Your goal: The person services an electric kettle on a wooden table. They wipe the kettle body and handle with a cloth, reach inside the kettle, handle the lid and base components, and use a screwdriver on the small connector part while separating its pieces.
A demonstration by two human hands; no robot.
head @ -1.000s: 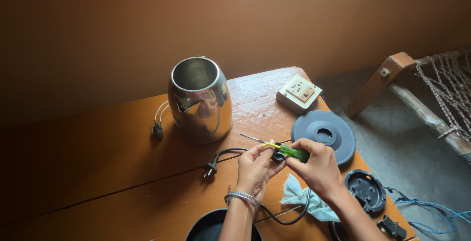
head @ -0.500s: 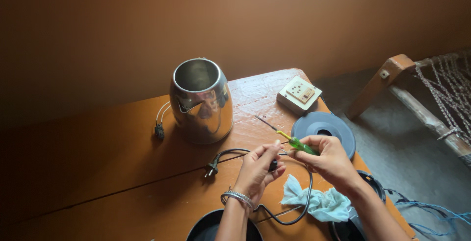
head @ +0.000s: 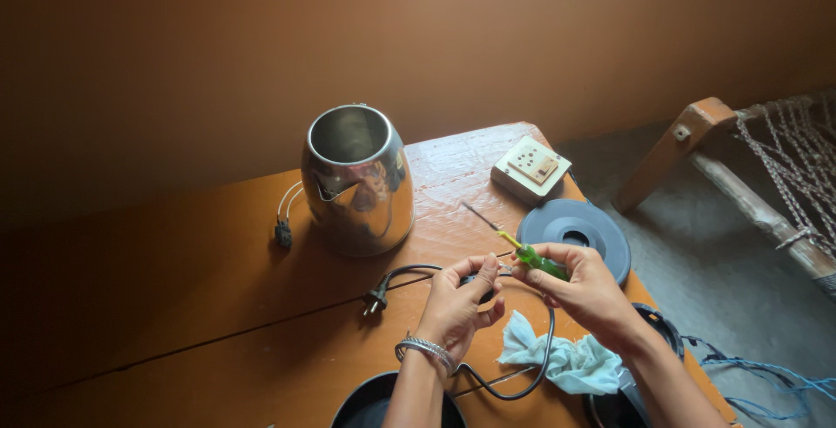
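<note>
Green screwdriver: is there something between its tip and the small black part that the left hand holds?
Nothing visible. The green screwdriver in the right hand points up and away, toward the socket box; the left hand pinches the black part beside the handle.

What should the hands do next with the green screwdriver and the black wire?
Probably bring the screwdriver tip down to the small part pinched in the left hand. The right hand holds the green handle, but the shaft points up and away toward the socket box, not at the cord end the left fingers grip.
</note>
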